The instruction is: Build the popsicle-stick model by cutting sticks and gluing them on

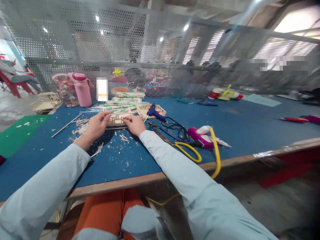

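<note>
Between my two hands is a small model made of thin wooden sticks (117,119), raised a little above the blue table. My left hand (98,124) pinches its left end with thumb and fingers. At its right side, the fingers of my right hand (135,124) are closed on the front edge. A blue glue gun (156,112) lies just beyond my right hand. Close to my right sleeve rest scissors with yellow handles (187,150). Cut stick pieces (123,137) and crumbs are scattered below and left of the model.
Bundles of sticks in plastic wrap (125,100) lie behind the model. A pink bottle (83,91) and a clear pink jug (67,93) stand at the back left. To the right is a purple glue gun (201,137). A perforated metal screen (135,40) borders the table's back.
</note>
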